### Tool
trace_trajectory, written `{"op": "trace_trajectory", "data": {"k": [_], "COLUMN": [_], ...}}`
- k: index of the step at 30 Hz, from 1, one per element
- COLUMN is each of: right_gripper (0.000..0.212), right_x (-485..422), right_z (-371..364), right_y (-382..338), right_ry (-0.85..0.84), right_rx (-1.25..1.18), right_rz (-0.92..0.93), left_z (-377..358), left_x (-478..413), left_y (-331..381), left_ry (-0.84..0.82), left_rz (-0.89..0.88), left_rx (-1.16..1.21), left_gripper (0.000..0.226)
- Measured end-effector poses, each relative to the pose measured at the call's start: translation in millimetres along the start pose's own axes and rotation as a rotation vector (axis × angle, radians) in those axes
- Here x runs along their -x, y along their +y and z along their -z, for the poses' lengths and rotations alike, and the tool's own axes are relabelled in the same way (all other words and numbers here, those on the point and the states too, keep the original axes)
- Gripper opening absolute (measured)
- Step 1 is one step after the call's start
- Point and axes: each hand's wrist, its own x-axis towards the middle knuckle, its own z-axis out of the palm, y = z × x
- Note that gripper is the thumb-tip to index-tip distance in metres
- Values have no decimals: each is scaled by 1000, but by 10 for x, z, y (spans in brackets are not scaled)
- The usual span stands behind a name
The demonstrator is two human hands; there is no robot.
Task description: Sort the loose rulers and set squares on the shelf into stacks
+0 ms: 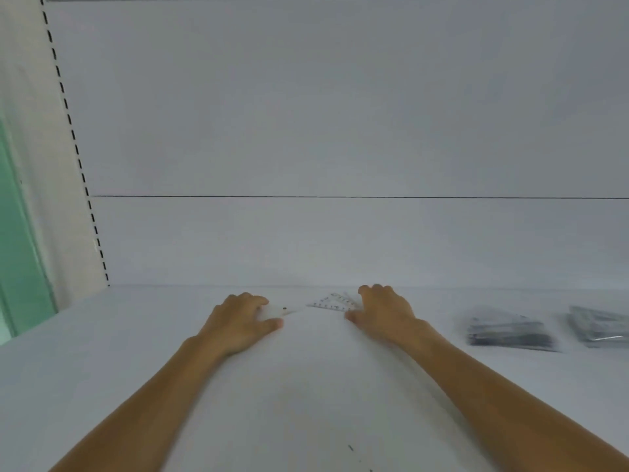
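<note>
**A:** Start at the left. What is the left hand (238,321) doing?

**B:** It's far in towards the shelf's (102,352) back edge, fingers arched over one clear piece (279,310) with a dark dot. The thumb lies alongside. Blur hides whether it pinches the piece or only covers it, and I can't tell if it's a ruler.

**A:** And next to it?

**B:** One transparent set square (332,303) lies flat just beside the back edge, between the hands. The right hand (384,311) rests spread and relaxed on its right end, probably to slide it towards the other piece.

**A:** Why both hands?

**B:** I'd guess flat, thin plastic is hard to lift, so each hand drags one.

**A:** Further right?

**B:** Two dark bundles (510,330), well apart from the hands, look like finished stacks.
</note>
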Motion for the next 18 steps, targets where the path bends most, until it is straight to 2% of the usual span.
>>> {"op": "trace_trajectory", "data": {"k": [3,8,11,14,18], "right_gripper": [30,6,14,31,54], "right_x": [6,97,112,109,145], "right_z": [-53,-72,-91,-109,-150], "right_y": [-43,-150,-180,-182,-169], "right_ry": [49,105,172,236,340], "right_rx": [-61,163,155,77,-48], "right_rz": [-14,165,169,145,202], "left_z": [-7,8,18,-8,-10], "left_x": [-30,-44,14,65,73], "left_y": [-3,47,81,141,159], "left_ry": [7,-11,-29,-1,81], "left_rz": [-66,-137,-187,-218,-169], "left_rx": [40,-37,-198,-304,-206], "left_gripper": [48,47,41,37,42]}}
